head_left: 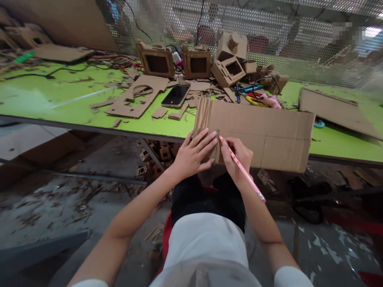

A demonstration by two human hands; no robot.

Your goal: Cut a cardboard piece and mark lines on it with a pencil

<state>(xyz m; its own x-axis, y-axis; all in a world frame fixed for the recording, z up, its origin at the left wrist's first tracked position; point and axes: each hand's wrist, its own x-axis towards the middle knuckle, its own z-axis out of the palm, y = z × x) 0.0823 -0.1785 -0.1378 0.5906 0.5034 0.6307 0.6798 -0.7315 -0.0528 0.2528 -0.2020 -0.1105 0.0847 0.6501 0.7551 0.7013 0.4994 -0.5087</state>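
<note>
Nearest you, your left hand (194,153) lies flat, fingers (206,139) spread and pressing a narrow cardboard strip (216,146) against the near corner of the cardboard sheet (263,133); it grips nothing, only pins the strip down. Just beside it, your right hand (237,157) has its fingers closed around a pink pencil (243,171), tip set at the strip's top edge, the shaft running back along your forearm. Judging by this, marking is under way along the strip; no fresh cut shows at that corner, so cutting looks still to do. The sheet is brown corrugated board, a flattened box panel with fold creases, its left end ribbed, overhanging the front edge of the green surface (60,103). Farther out: a black phone (176,95) among offcuts, a cut-out cardboard panel (137,97), then several assembled cardboard boxes (155,59) near the perforated metal screen (269,36).
</note>
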